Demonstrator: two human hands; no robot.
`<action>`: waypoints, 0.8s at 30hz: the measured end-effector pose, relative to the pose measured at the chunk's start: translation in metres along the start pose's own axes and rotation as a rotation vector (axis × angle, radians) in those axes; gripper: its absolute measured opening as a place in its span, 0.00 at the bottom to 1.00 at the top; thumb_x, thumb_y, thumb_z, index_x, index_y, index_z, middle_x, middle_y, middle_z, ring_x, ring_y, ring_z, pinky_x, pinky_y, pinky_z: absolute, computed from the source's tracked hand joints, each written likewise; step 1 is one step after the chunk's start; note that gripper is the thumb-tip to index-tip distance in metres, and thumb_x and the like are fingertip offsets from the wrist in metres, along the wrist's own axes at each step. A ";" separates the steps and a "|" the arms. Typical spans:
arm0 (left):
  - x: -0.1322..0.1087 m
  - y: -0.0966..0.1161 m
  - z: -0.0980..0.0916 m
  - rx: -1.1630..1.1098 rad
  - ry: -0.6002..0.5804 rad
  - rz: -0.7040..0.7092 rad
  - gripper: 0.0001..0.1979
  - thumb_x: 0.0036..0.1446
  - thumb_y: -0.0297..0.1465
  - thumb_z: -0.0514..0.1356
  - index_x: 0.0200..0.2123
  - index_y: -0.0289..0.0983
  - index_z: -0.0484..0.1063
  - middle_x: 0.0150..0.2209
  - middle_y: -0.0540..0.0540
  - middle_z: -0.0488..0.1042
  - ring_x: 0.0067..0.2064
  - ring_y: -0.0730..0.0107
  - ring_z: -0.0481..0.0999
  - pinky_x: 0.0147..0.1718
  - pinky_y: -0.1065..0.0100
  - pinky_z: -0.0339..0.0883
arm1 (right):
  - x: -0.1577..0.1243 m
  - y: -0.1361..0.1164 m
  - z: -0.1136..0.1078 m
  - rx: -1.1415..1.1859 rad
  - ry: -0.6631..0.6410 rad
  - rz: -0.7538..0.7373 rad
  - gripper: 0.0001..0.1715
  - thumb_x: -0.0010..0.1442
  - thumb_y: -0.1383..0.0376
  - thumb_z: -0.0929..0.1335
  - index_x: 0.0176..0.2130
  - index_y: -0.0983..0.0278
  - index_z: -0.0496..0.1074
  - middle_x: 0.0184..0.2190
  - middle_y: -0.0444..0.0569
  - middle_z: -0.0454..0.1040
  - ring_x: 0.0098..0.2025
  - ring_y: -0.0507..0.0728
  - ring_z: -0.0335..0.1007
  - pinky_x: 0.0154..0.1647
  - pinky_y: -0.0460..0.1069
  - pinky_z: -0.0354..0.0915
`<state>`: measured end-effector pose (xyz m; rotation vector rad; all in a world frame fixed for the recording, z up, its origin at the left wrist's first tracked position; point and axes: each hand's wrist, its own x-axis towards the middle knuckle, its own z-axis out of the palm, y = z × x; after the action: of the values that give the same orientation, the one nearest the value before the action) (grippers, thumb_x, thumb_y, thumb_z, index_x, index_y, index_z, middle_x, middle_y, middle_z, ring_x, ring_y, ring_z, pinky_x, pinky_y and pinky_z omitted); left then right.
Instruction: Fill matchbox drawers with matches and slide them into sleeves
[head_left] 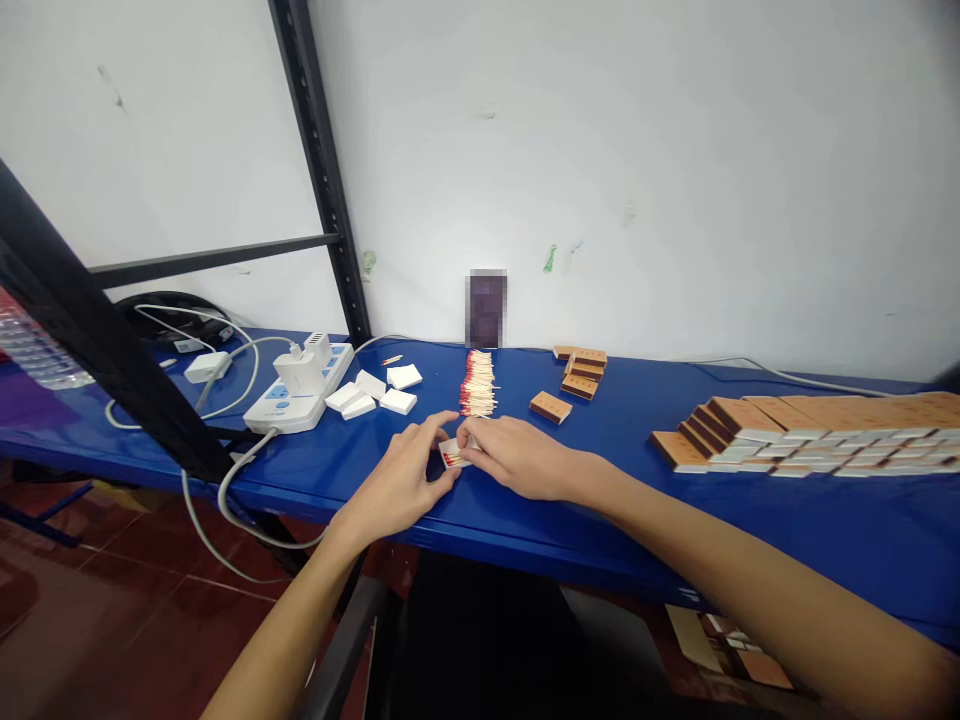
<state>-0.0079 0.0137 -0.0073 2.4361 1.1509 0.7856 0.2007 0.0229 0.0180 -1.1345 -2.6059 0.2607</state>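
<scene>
**Two forearms meet over a tray of matches**

Bare forearms run up from the bottom edge of the frame to the front of the blue desk (675, 500), a little left of centre. There the left hand (401, 480) and the right hand (517, 458) come together on a small match tray (453, 456). The left pinches its near end and the right's fingertips press on its far side. Red match heads show in the gap between them, and the tray sits low on the desk.

Just behind the hands lies a pile of loose matches (478, 383). Left of it are empty white trays (375, 392) and a power strip (300, 395) with cables. Brown sleeves (583, 368) lie right of the pile. Rows of boxes (817, 432) fill the right side of the frame.
</scene>
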 end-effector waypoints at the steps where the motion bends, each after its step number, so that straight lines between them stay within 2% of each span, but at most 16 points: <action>1: 0.000 0.000 0.000 0.000 -0.001 0.009 0.27 0.61 0.33 0.57 0.63 0.46 0.53 0.48 0.46 0.72 0.51 0.59 0.69 0.54 0.55 0.60 | 0.000 -0.001 0.001 0.018 0.009 0.001 0.10 0.69 0.60 0.58 0.43 0.62 0.64 0.37 0.49 0.74 0.36 0.56 0.69 0.35 0.49 0.57; 3: 0.000 0.000 0.000 0.008 -0.010 0.001 0.28 0.62 0.34 0.57 0.63 0.47 0.53 0.48 0.46 0.72 0.50 0.58 0.69 0.53 0.55 0.60 | 0.002 0.001 0.002 0.035 0.056 0.037 0.10 0.70 0.61 0.58 0.44 0.62 0.63 0.40 0.49 0.74 0.38 0.56 0.70 0.36 0.48 0.58; 6: 0.000 0.000 -0.001 0.019 -0.029 -0.035 0.29 0.62 0.34 0.57 0.64 0.48 0.53 0.48 0.46 0.71 0.50 0.57 0.69 0.53 0.54 0.60 | 0.004 0.013 0.005 -0.038 0.132 0.177 0.09 0.69 0.63 0.58 0.44 0.62 0.63 0.41 0.50 0.75 0.39 0.57 0.71 0.36 0.49 0.58; 10: 0.000 0.001 -0.002 0.020 -0.031 -0.027 0.28 0.62 0.34 0.57 0.63 0.49 0.55 0.48 0.47 0.70 0.52 0.58 0.68 0.54 0.55 0.59 | 0.008 0.027 0.009 -0.208 0.070 0.304 0.09 0.68 0.61 0.59 0.43 0.64 0.64 0.41 0.53 0.75 0.40 0.60 0.72 0.35 0.50 0.57; 15: 0.000 0.001 -0.002 0.014 -0.039 -0.042 0.30 0.62 0.34 0.57 0.65 0.51 0.52 0.48 0.47 0.70 0.50 0.59 0.68 0.54 0.54 0.59 | 0.010 0.032 0.010 -0.306 0.016 0.292 0.13 0.70 0.62 0.55 0.42 0.64 0.65 0.42 0.55 0.76 0.40 0.60 0.73 0.34 0.50 0.56; 20: 0.000 0.001 -0.002 0.013 -0.036 -0.036 0.31 0.61 0.34 0.57 0.65 0.52 0.51 0.47 0.47 0.70 0.49 0.58 0.69 0.54 0.54 0.59 | 0.011 0.037 0.011 -0.248 0.065 0.326 0.10 0.69 0.61 0.58 0.45 0.63 0.63 0.43 0.54 0.76 0.43 0.61 0.72 0.35 0.49 0.56; 24: -0.001 0.002 -0.003 0.017 -0.034 -0.048 0.30 0.61 0.35 0.57 0.65 0.53 0.52 0.47 0.47 0.70 0.49 0.58 0.69 0.53 0.54 0.60 | 0.013 0.042 0.013 -0.208 0.047 0.327 0.11 0.70 0.60 0.57 0.42 0.62 0.64 0.41 0.53 0.76 0.41 0.60 0.73 0.33 0.49 0.55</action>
<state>-0.0088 0.0120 -0.0044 2.4163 1.2039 0.7200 0.2166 0.0603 -0.0032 -1.6195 -2.4405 0.0275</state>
